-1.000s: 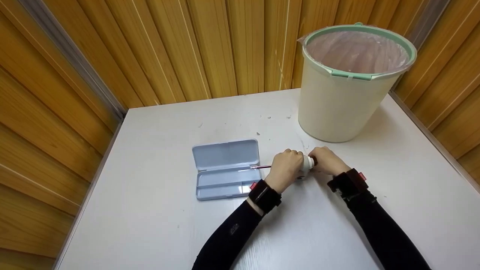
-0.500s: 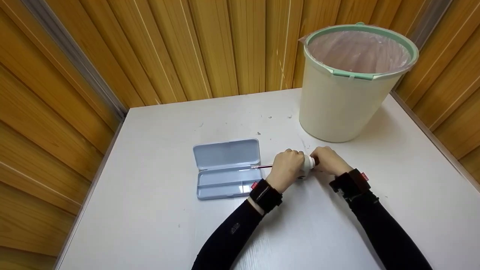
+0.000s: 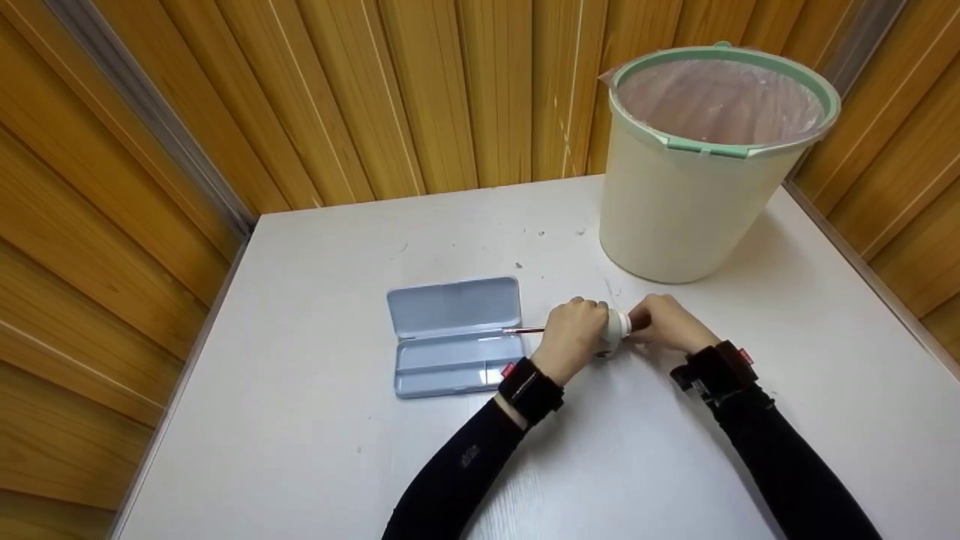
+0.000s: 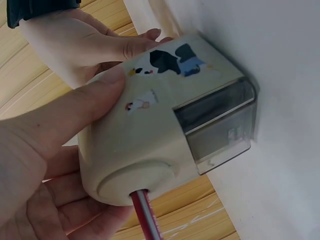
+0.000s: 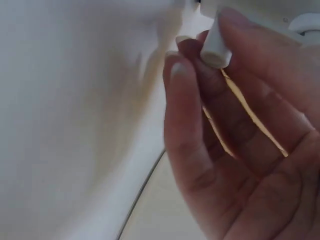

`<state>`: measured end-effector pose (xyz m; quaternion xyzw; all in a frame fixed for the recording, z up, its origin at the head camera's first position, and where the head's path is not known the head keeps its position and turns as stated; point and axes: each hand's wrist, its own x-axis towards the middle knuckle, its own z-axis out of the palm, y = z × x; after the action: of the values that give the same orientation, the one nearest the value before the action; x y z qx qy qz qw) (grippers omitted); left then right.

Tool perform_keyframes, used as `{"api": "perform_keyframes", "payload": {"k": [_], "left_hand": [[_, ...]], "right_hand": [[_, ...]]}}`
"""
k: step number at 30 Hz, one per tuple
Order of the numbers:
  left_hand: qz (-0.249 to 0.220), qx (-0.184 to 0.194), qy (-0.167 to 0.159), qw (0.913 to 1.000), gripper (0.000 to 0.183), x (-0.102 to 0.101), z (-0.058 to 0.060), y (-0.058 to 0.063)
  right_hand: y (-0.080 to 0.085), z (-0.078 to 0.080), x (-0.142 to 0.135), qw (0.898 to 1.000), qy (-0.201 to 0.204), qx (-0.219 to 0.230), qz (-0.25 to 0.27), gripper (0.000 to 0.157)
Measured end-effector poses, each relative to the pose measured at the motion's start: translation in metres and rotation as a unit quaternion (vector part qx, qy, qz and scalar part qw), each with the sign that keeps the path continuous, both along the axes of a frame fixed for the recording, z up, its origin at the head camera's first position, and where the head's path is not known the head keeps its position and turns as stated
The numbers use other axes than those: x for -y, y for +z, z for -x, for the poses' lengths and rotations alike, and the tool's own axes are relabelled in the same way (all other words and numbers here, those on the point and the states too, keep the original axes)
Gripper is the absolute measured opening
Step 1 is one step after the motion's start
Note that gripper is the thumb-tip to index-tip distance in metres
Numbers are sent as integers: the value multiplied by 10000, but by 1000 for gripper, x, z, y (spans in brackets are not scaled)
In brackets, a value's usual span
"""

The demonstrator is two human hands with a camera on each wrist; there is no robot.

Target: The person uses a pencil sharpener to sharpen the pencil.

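My left hand [image 3: 574, 337] grips a cream hand-crank pencil sharpener [image 4: 142, 132] with cartoon animal pictures and a clear shavings drawer [image 4: 222, 132]. In the left wrist view the thumb lies on its upper side and fingers curl beneath. A red and silver pencil [image 4: 145, 212] sticks out of the front hole, its near end pointing toward the pencil case in the head view. My right hand [image 3: 669, 324] is at the sharpener's other end. Its thumb and fingers pinch the small white crank knob [image 5: 216, 54]. The rest of the crank is mostly hidden.
An open light-blue pencil case [image 3: 442, 349] lies left of the left hand, its hinged lid folded back. Behind the right hand stands a tall cream bin [image 3: 675, 210] with a green rim and clear liner. Wood-pattern walls surround the white table [image 3: 300, 315].
My right hand and forearm have shifted slightly right, with the hand's angle changed at the crank. The left hand, sharpener and pencil stay nearly in place.
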<state>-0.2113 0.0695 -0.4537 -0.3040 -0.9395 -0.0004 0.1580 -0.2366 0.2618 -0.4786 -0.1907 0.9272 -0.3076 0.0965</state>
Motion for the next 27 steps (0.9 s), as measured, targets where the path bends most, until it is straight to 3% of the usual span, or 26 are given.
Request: {"api": "perform_keyframes", "payload": {"k": [6,13,19,27], "left_hand": [[-24,232,-28,9997,33,1,1,0],[-21,80,0,10000,26,1,0,0],[-21,82,44,10000,19,0,0,0],[72,194,70,9998,29,1,1,2]], "right_hand": [[-4,0,-6,9996,233,68,140,9],[-8,-1,-13,9981,425,135,418,6],[-9,-2,-12,9985,356,184,365,6],[-9,-5,-11,9983,413,135,396,5]]}}
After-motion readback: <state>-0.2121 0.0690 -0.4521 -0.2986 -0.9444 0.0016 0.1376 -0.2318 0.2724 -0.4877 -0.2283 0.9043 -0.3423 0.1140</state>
